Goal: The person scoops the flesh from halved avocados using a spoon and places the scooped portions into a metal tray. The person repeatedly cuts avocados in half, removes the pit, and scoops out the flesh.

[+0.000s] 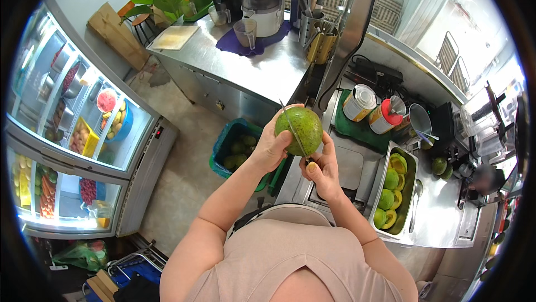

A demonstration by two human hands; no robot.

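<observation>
A large, round green avocado [309, 128] is held up in front of my chest. My left hand [271, 145] cups its left side, thumb on the skin. With the handle in my right hand [325, 172], a thin knife [289, 122] lies across the avocado, its tip pointing up and away from me. How deep the blade sits is unclear. Fingers of my right hand also reach behind the fruit. To the right, a steel pan [411, 184] contains several avocado halves [391, 179], some showing yellow flesh. Below my left hand stands a lined green bin [217, 153] with green pieces inside.
Cans [359, 103] and a steel jug [420, 119] stand beyond the pan. A spoon [415, 205] lies beside it. The counter ahead [276, 75] carries a juicer [263, 6] and utensil holders [321, 44]. Left is a glass-door refrigerator [142, 176].
</observation>
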